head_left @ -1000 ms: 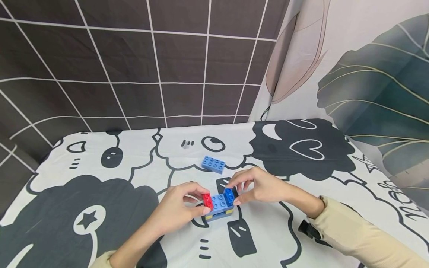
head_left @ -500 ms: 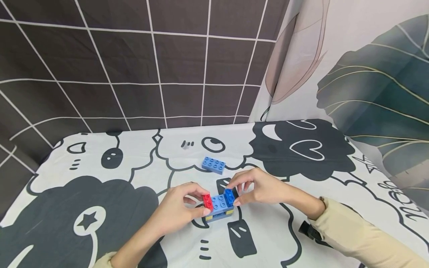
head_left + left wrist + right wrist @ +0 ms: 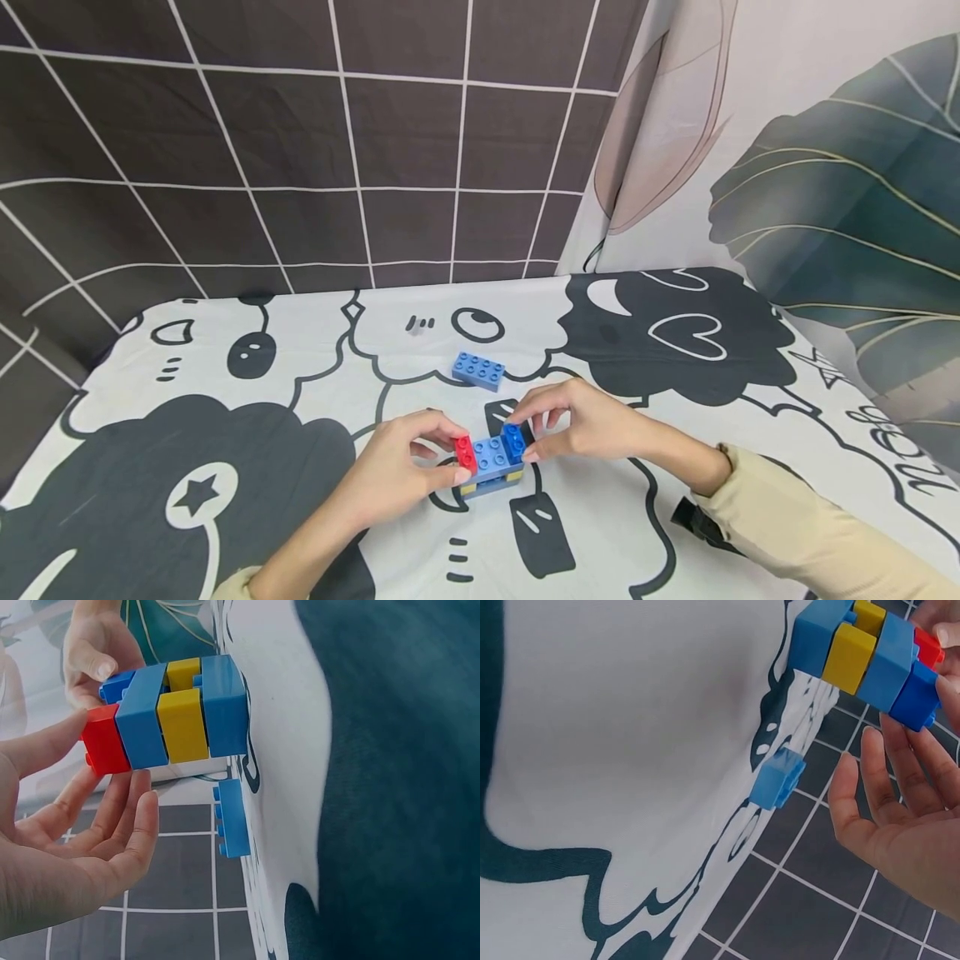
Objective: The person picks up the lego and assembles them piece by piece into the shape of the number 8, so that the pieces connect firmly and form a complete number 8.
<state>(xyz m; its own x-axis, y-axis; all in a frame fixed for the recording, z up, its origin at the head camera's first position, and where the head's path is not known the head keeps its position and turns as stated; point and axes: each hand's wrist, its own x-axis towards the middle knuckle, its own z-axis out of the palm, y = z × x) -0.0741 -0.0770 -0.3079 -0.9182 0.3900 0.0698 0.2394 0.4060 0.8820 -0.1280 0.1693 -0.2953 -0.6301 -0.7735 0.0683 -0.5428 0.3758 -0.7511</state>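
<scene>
On the printed cloth stands a small stack of toy building bricks: a light blue brick at the bottom, yellow bricks [image 3: 182,727] in the middle, and a light blue brick [image 3: 491,452] above. A red brick [image 3: 465,453] sits on its left end, a dark blue brick [image 3: 513,442] on its right end. My left hand [image 3: 405,462] pinches the red brick between thumb and fingers. With thumb and index finger, my right hand [image 3: 581,421] pinches the dark blue brick. In both wrist views the other fingers extend loosely below the stack.
A loose light blue brick [image 3: 478,371] lies studs up behind the stack. The black and white cloth [image 3: 315,358] covers the surface up to a dark grid-patterned curtain [image 3: 300,133] at the back. A leaf-patterned curtain [image 3: 847,200] hangs at the right.
</scene>
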